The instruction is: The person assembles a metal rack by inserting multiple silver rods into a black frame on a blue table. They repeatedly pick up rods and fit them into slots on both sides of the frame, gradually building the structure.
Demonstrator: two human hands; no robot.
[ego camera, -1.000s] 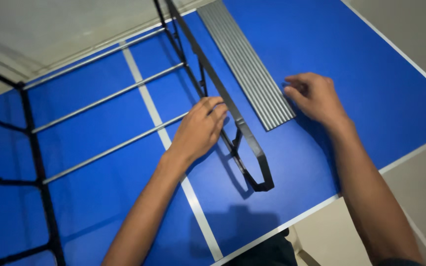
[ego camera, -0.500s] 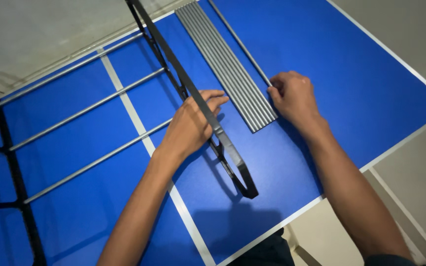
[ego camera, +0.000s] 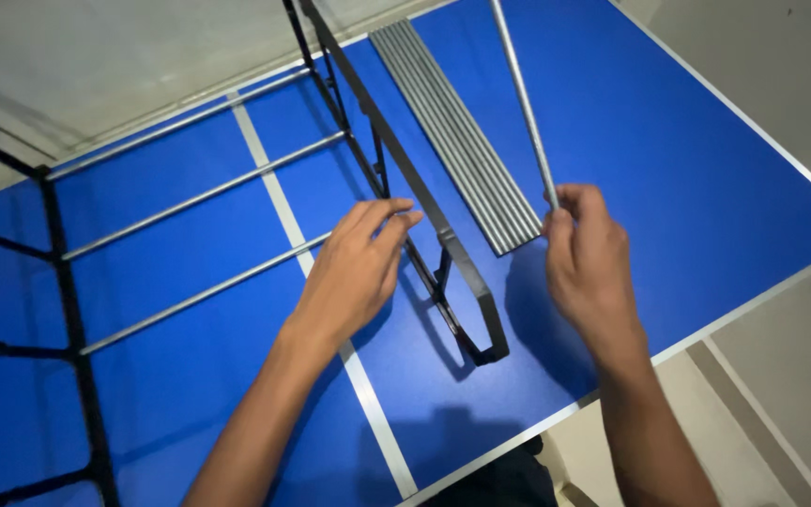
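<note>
Over the blue table (ego camera: 687, 169), our right hand (ego camera: 589, 263) pinches one grey rod (ego camera: 523, 103) lifted at one o'clock of the rod bundle (ego camera: 457, 141), while our left hand (ego camera: 354, 272), fingers loosely spread, steadies the black frame (ego camera: 405, 169) at nine o'clock; a level, firmly gripped rod should seat best.

Bright overhead light, soft shadows below the hands, slight edge distortion.
</note>
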